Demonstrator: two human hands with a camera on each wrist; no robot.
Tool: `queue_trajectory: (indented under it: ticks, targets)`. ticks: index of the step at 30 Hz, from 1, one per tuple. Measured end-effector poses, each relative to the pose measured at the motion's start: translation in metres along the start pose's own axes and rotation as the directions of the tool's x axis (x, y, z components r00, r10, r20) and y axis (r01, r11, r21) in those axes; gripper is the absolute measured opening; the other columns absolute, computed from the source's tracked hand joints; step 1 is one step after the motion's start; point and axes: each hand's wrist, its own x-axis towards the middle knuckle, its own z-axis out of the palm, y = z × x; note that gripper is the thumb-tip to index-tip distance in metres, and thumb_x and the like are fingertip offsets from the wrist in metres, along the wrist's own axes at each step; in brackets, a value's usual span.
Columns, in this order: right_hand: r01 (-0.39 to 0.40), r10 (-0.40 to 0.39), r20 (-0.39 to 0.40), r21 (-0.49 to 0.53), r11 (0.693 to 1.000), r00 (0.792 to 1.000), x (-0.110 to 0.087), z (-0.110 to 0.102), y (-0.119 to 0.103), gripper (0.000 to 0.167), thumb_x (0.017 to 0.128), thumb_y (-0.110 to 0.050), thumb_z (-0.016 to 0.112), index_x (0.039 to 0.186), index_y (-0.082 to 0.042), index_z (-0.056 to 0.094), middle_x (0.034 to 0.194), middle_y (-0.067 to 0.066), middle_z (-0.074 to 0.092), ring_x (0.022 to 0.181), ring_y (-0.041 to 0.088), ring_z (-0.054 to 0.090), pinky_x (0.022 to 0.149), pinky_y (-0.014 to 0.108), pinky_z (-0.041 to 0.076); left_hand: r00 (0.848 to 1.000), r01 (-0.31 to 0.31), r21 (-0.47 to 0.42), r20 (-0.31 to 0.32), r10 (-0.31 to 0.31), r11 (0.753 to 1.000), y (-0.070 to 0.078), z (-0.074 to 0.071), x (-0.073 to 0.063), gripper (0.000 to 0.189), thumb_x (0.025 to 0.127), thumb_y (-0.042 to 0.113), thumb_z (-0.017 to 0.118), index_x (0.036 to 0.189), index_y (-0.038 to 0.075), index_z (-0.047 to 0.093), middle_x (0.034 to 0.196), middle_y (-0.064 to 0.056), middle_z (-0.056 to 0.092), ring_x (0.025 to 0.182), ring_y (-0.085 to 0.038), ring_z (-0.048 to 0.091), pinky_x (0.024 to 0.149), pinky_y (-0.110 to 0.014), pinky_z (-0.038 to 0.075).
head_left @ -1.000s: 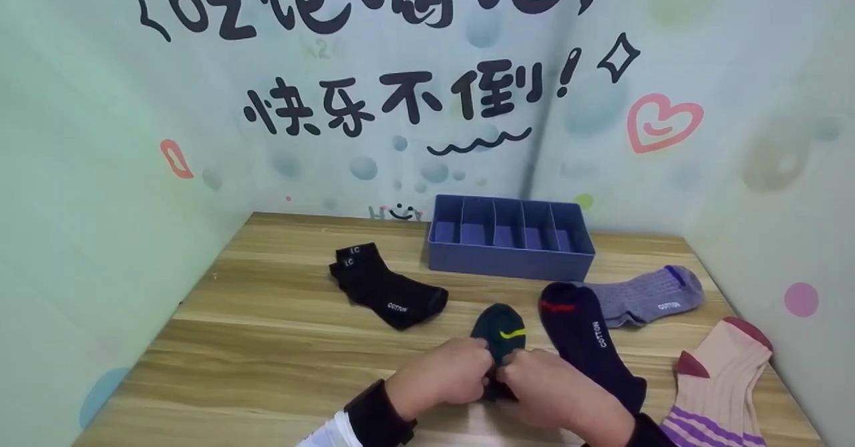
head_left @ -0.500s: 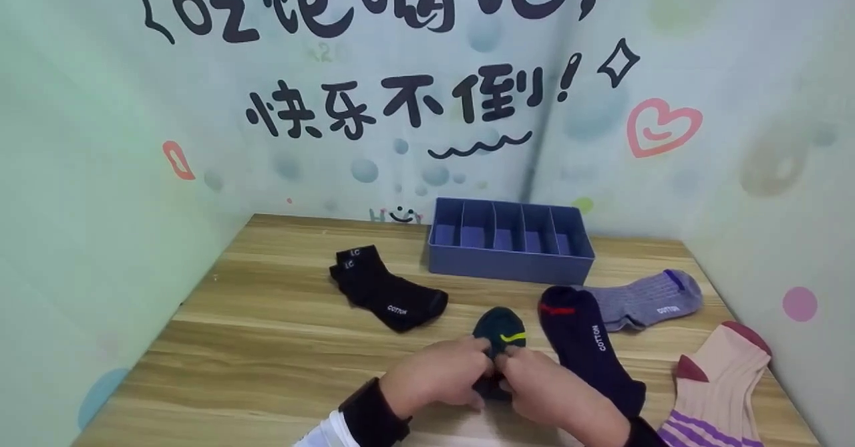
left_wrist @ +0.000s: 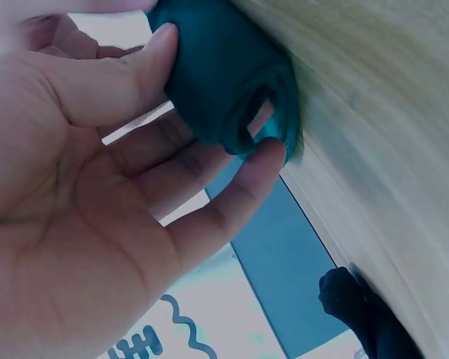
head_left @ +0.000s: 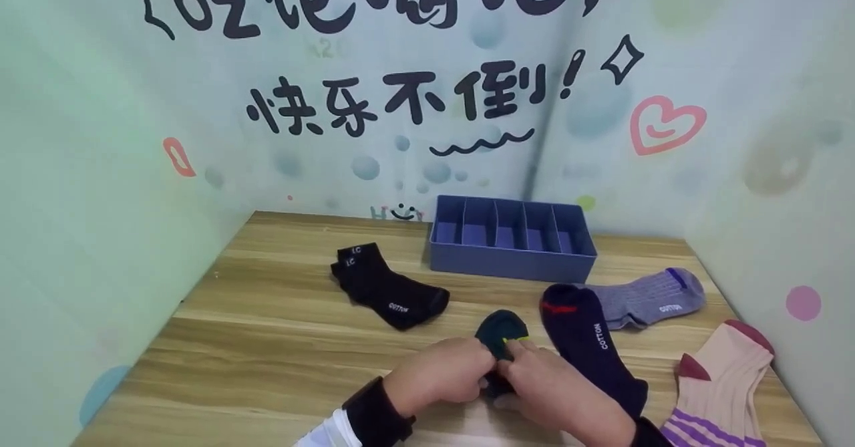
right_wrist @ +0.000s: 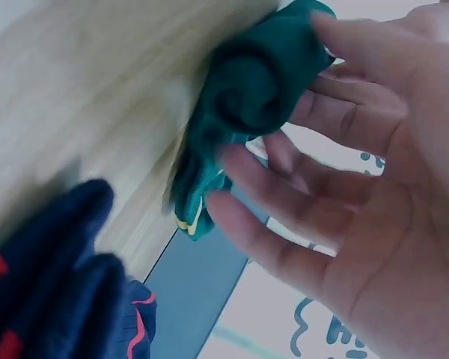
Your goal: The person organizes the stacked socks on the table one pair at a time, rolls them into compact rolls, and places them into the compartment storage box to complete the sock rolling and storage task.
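We see the left hand [head_left: 444,370] pinching the green sock [head_left: 501,327] in its grip, thumb on one side of the roll and fingers on the other, while the right hand [head_left: 558,387] has that roll between its own thumb and bent fingers. The sock is partly coiled, at the near middle of the desk [head_left: 267,367]; its flat part, with a yellow mark, points away from the person. We cannot tell whether it is one sock or two layered. Just right of the hands we find the navy socks [head_left: 589,350], marked red at one end, which overlaps the grey socks [head_left: 648,296]. Farther right lie the beige socks [head_left: 725,380], maroon at heel and toe, with purple stripes near the lower edge of the head view. To the left, apart from the hands, we have the black socks [head_left: 391,290], lettered COTTON. Beyond all the socks stands the blue tray [head_left: 511,264], divided into five compartments, near the patterned wall [head_left: 320,186].
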Motion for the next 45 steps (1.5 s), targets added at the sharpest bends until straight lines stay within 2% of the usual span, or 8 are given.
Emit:
queue_trajectory:
  ticks: [6, 15, 20, 27, 33, 37, 40, 45]
  targets:
    - [0.041, -0.042, 0.009, 0.04, 0.998, 0.999, 0.002, 0.001, 0.006, 0.01, 0.091, -0.017, 0.081, 0.089, -0.012, 0.073, 0.09, 0.003, 0.069, 0.079, 0.014, 0.064, 0.067, 0.033, 0.055, 0.999, 0.022, -0.005, -0.027, -0.022, 1.0, 0.001, 0.001, 0.003, 0.012, 0.095, 0.018, 0.075, 0.099, 0.016, 0.065, 0.084, 0.001, 0.067, 0.071, -0.012, 0.059, 0.064, -0.029, 0.05]
    - [-0.121, 0.11, 0.079, 0.15, 0.981, 0.991, 0.004, 0.003, 0.009, 0.005, 0.094, -0.008, 0.074, 0.09, -0.006, 0.073, 0.087, 0.007, 0.065, 0.076, 0.022, 0.06, 0.067, 0.039, 0.054, 0.999, -0.022, 0.084, -0.038, 0.025, 0.996, -0.001, 0.002, 0.002, 0.025, 0.088, 0.04, 0.086, 0.102, 0.022, 0.078, 0.105, 0.003, 0.069, 0.093, -0.014, 0.064, 0.079, -0.028, 0.057]
    - [-0.132, 0.139, -0.035, 0.152, 0.979, 0.99, 0.005, 0.003, 0.006, 0.015, 0.089, -0.003, 0.079, 0.087, -0.008, 0.065, 0.082, 0.005, 0.066, 0.073, 0.014, 0.062, 0.063, 0.035, 0.053, 0.998, 0.013, 0.076, -0.057, -0.009, 0.997, -0.001, 0.003, 0.004, 0.009, 0.089, 0.026, 0.082, 0.094, 0.02, 0.077, 0.096, 0.003, 0.074, 0.087, -0.013, 0.069, 0.068, -0.029, 0.054]
    - [-0.068, 0.04, -0.228, -0.117, 0.991, 0.973, 0.004, 0.006, -0.004, 0.015, 0.084, -0.014, 0.085, 0.089, -0.009, 0.073, 0.084, 0.006, 0.066, 0.074, 0.024, 0.063, 0.064, 0.041, 0.053, 0.994, 0.107, -0.034, 0.011, -0.106, 0.994, -0.003, -0.001, 0.008, 0.013, 0.097, 0.023, 0.074, 0.105, 0.014, 0.069, 0.089, 0.0, 0.072, 0.078, -0.014, 0.066, 0.063, -0.031, 0.051]
    - [-0.007, -0.001, -0.081, -0.094, 0.996, 0.997, 0.004, 0.006, -0.001, 0.025, 0.079, -0.024, 0.091, 0.085, -0.008, 0.073, 0.08, 0.005, 0.067, 0.07, 0.022, 0.063, 0.061, 0.038, 0.053, 0.99, 0.135, -0.108, 0.049, -0.13, 0.985, -0.002, 0.0, 0.007, 0.007, 0.099, 0.02, 0.07, 0.1, 0.016, 0.064, 0.085, 0.002, 0.067, 0.073, -0.012, 0.058, 0.063, -0.029, 0.05]
    - [0.014, -0.015, 0.004, 0.085, 0.996, 1.0, 0.002, 0.003, 0.006, 0.018, 0.081, -0.017, 0.088, 0.08, -0.012, 0.071, 0.075, 0.001, 0.067, 0.064, 0.01, 0.055, 0.058, 0.031, 0.049, 0.994, 0.105, -0.061, 0.05, -0.102, 0.993, 0.001, 0.0, 0.002, 0.018, 0.104, 0.032, 0.067, 0.105, 0.016, 0.074, 0.112, -0.003, 0.068, 0.097, -0.015, 0.061, 0.081, -0.03, 0.056]
    - [-0.014, -0.008, 0.084, 0.258, 0.966, 0.996, 0.002, -0.002, 0.012, 0.015, 0.084, -0.012, 0.085, 0.082, -0.012, 0.069, 0.073, -0.003, 0.066, 0.063, 0.004, 0.049, 0.058, 0.024, 0.046, 0.995, 0.074, -0.079, 0.077, -0.067, 0.994, 0.001, -0.001, -0.002, 0.032, 0.1, 0.046, 0.07, 0.108, 0.017, 0.079, 0.124, -0.004, 0.064, 0.111, -0.015, 0.057, 0.096, -0.03, 0.055]
    - [-0.108, 0.037, 0.199, 0.361, 0.926, 0.979, 0.003, -0.007, 0.014, 0.014, 0.09, -0.017, 0.082, 0.09, -0.014, 0.069, 0.08, -0.01, 0.064, 0.07, 0.001, 0.049, 0.066, 0.022, 0.045, 0.993, 0.02, -0.136, 0.117, -0.004, 0.991, -0.001, -0.003, -0.002, 0.037, 0.088, 0.047, 0.085, 0.106, 0.016, 0.077, 0.106, 0.002, 0.074, 0.095, -0.009, 0.063, 0.087, -0.023, 0.053]
